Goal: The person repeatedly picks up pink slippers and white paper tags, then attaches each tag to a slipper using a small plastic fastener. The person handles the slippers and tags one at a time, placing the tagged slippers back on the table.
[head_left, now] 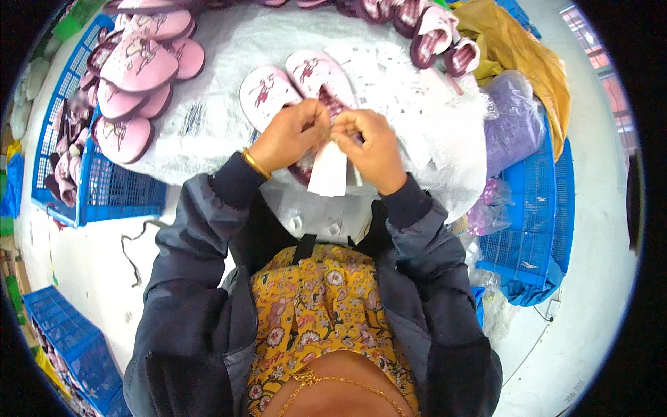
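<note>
While a white paper tag (328, 170) is pinched between left hand (288, 135) and right hand (372, 146), fingers closed on it, a pink slipper pair (295, 87) is seen beyond on the white-covered table (215, 139). More slippers are stacked in the blue crate (104, 191) at left; its lower contents are hidden.

Slipper pile (139, 76) left of hands (333, 139)
</note>
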A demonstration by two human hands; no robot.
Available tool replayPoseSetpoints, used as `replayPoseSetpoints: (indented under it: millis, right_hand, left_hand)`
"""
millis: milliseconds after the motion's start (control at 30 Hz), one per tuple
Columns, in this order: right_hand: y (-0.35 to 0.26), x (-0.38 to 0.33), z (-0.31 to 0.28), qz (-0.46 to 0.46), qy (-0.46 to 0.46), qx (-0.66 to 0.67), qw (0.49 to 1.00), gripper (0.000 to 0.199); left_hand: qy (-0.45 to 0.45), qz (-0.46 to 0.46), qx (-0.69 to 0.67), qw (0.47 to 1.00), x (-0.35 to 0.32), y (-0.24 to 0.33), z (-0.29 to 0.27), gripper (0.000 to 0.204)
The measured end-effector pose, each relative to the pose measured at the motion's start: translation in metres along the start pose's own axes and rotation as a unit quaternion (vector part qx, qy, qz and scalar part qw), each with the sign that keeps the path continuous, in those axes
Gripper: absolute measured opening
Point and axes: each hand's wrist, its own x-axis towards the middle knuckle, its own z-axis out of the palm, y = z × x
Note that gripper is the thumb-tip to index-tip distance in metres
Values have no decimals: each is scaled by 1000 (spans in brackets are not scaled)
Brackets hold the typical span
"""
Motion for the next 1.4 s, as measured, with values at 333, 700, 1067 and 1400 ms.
replayPoseSetpoints:
  millis: [333,700,1067,1400]
  right_hand:
    - [6,22,2,54,-7,10,998,38]
    - [14,64,49,-28,-41,-253,966,23]
    - [-3,181,-79,-80,60,-263,959,29]
    - [-6,428,-112,-380,136,-478,780,19]
  left_hand:
    - [273,185,265,906,-11,24,-6,14]
    - [476,164,75,861,-28,-55,-63,9]
    - [486,138,82,859,-39,-57,-57,10]
    - [488,138,79,858,-33,-48,-51,10]
